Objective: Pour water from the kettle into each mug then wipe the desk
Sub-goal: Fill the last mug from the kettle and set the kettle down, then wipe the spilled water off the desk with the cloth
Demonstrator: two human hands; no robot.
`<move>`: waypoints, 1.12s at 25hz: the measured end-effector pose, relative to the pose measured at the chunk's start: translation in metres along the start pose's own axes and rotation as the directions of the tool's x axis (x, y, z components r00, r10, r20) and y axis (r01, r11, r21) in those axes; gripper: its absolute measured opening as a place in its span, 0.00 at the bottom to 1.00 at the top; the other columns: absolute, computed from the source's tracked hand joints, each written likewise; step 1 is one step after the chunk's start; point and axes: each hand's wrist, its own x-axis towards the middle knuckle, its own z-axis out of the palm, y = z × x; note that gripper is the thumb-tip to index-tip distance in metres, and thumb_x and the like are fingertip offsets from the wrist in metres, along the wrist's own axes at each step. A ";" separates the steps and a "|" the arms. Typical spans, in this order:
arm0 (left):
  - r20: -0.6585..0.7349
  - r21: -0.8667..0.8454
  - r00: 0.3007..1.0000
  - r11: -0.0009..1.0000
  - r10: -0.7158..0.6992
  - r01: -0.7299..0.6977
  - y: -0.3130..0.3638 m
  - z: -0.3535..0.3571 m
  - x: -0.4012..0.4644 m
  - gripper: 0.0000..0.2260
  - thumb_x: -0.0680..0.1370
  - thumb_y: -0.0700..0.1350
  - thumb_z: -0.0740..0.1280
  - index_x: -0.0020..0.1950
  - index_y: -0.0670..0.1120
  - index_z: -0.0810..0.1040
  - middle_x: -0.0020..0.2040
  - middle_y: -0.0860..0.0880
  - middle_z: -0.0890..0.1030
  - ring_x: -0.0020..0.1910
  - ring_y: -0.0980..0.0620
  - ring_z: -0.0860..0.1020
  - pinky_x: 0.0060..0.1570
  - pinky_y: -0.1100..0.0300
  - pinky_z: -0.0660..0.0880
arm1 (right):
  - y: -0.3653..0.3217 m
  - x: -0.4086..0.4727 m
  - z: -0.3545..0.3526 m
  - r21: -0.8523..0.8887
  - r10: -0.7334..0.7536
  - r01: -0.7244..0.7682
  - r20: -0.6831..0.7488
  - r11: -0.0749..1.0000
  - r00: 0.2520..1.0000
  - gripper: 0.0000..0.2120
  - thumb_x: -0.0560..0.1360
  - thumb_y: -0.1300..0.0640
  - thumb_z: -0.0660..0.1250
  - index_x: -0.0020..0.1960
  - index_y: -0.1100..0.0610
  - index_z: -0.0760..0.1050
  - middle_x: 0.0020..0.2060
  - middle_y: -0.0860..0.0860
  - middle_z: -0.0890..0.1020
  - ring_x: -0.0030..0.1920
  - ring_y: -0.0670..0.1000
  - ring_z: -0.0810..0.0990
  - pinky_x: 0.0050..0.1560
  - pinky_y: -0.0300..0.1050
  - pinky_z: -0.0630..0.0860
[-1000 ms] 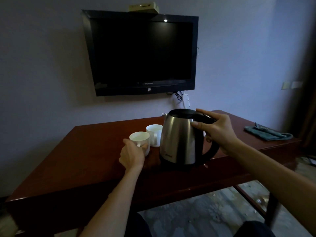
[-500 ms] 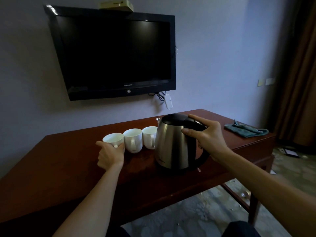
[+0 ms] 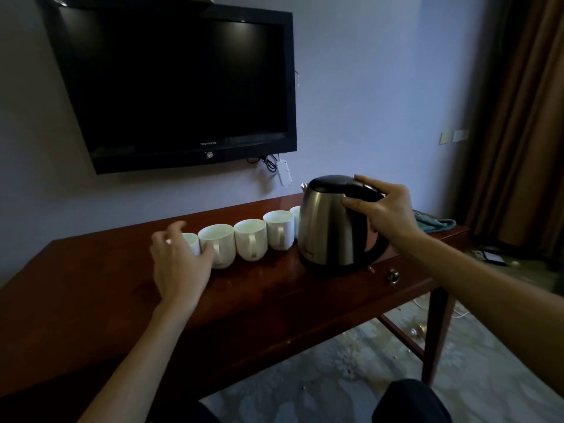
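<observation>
Kettle stands on desk beside mugs; right hand grips its black handle, the proper hold. Steel body likely heavy, slippery. Left hand loose, empty

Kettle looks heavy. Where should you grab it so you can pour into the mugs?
Grab the kettle by its black handle, coming from the right, as the right hand does. The handle curves down the side away from the mugs, so the spout end faces them and the steel body goes untouched.
</observation>
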 end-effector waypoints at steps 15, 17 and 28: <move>0.707 -0.295 0.475 0.829 0.524 -0.475 0.171 0.187 0.001 0.22 0.76 0.50 0.71 0.70 0.49 0.75 0.64 0.47 0.77 0.65 0.46 0.75 0.64 0.46 0.74 | 0.114 0.126 -0.026 -0.149 0.067 -0.097 -0.199 0.984 0.978 0.30 0.65 0.50 0.82 0.66 0.52 0.80 0.54 0.48 0.86 0.53 0.46 0.84 0.60 0.49 0.81; 0.718 -0.298 0.458 0.826 0.525 -0.479 0.175 0.211 0.002 0.22 0.76 0.50 0.71 0.69 0.50 0.75 0.63 0.48 0.77 0.64 0.47 0.75 0.63 0.46 0.74 | 0.137 0.140 -0.024 -0.137 0.070 -0.096 -0.179 0.986 0.981 0.30 0.65 0.50 0.82 0.66 0.52 0.80 0.54 0.48 0.86 0.53 0.45 0.84 0.59 0.48 0.81; 0.700 -0.468 0.298 0.732 0.649 -0.495 0.254 0.308 -0.034 0.23 0.78 0.51 0.69 0.72 0.48 0.73 0.69 0.47 0.75 0.69 0.46 0.74 0.67 0.48 0.72 | 0.193 0.176 -0.077 -0.232 0.155 -0.171 -0.085 0.958 0.984 0.31 0.76 0.34 0.63 0.75 0.46 0.70 0.45 0.51 0.85 0.50 0.51 0.83 0.57 0.54 0.78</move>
